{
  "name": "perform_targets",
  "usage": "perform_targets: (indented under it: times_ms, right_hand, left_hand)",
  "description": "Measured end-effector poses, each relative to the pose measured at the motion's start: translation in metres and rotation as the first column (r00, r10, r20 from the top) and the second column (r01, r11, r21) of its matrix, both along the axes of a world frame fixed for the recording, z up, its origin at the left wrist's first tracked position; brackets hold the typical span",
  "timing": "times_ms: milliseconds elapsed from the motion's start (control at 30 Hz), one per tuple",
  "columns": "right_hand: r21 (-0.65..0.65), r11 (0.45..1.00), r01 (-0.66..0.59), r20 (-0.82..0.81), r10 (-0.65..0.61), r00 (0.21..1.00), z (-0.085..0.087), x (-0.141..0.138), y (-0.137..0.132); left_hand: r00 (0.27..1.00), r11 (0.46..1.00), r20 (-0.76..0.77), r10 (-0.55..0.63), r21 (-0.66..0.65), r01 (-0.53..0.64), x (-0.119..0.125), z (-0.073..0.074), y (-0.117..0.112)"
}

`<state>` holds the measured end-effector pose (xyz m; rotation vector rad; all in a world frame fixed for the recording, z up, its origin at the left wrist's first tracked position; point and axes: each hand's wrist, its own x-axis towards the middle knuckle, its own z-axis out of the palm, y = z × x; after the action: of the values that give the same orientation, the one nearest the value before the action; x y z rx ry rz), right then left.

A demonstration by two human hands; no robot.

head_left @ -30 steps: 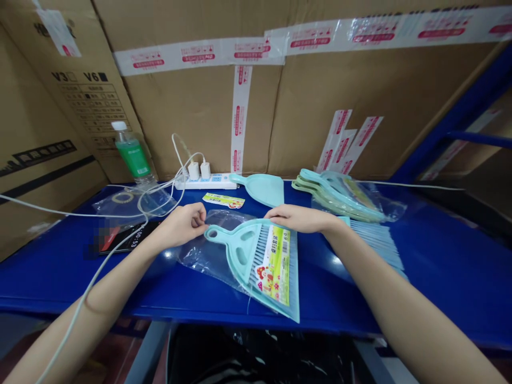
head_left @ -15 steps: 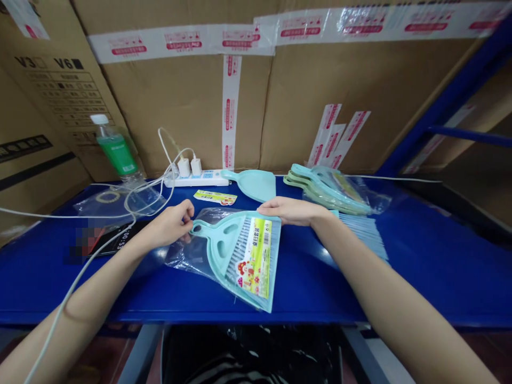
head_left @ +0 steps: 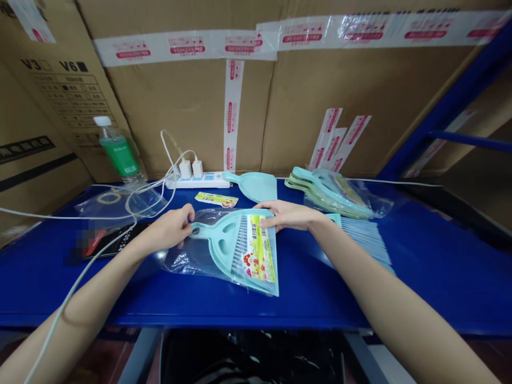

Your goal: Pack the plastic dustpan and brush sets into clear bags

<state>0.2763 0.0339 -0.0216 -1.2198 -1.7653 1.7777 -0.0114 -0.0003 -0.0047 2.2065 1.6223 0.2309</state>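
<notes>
On the blue table (head_left: 432, 277) we find a mint dustpan set (head_left: 240, 250), brush tucked inside the pan with a bright yellow-green label (head_left: 262, 250) on top, lying flat near the front edge and partly inside a clear plastic bag (head_left: 192, 256). Its handle points left, its wide end toward the front right.

Left hand (head_left: 170, 229): fingers curled, pinching the bag at the handle's tip, by the hanging hole. Right hand (head_left: 288, 213): fingers laid out flat and pressing on the far corner of the set, just above the label; it grips nothing that we can make out.

Around them:
- A loose second dustpan (head_left: 254, 185) lies just behind the right hand, handle toward a white power strip (head_left: 198, 182) with two chargers plugged in.
- A small printed card (head_left: 216, 199) sits between the strip and the bagged set.
- A stack of bagged sets (head_left: 332, 194) lies to the right at the back, with a bare brush (head_left: 366, 240) in front of it, beside the right forearm.
- A green-labelled bottle (head_left: 119, 152) stands at the back left (against the cardboard boxes (head_left: 192, 112)).
- A white cable (head_left: 80, 277) runs across the left forearm.
- A dark phone (head_left: 116, 242) lies left of the left hand, partly blurred.
</notes>
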Motion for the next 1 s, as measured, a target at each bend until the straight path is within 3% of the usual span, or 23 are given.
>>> perform_targets:
  times_ms: [367, 633, 867, 1000]
  right_hand:
    - [-0.028, 0.997, 0.070, 0.032, -0.069, 0.997, -0.001, -0.007, -0.003]
    - [-0.084, 0.995, 0.061, -0.002, -0.061, 0.998, -0.001, -0.008, -0.003]
    - [-0.119, 0.961, 0.250, -0.104, -0.262, 0.959, -0.001, -0.019, -0.007]
    - [-0.116, 0.963, 0.242, -0.191, -0.260, 0.946, -0.001, -0.025, -0.013]
  left_hand:
    - [0.983, 0.993, -0.179, -0.051, 0.093, 0.068, 0.003, 0.007, -0.006]
    - [0.969, 0.997, -0.242, -0.045, 0.045, 0.057, 0.006, 0.010, -0.009]
    - [0.957, 0.997, -0.288, -0.011, 0.075, 0.034, 0.003, 0.008, -0.009]
    - [0.934, 0.993, -0.356, 0.035, 0.117, 0.008, 0.001, 0.009, -0.010]
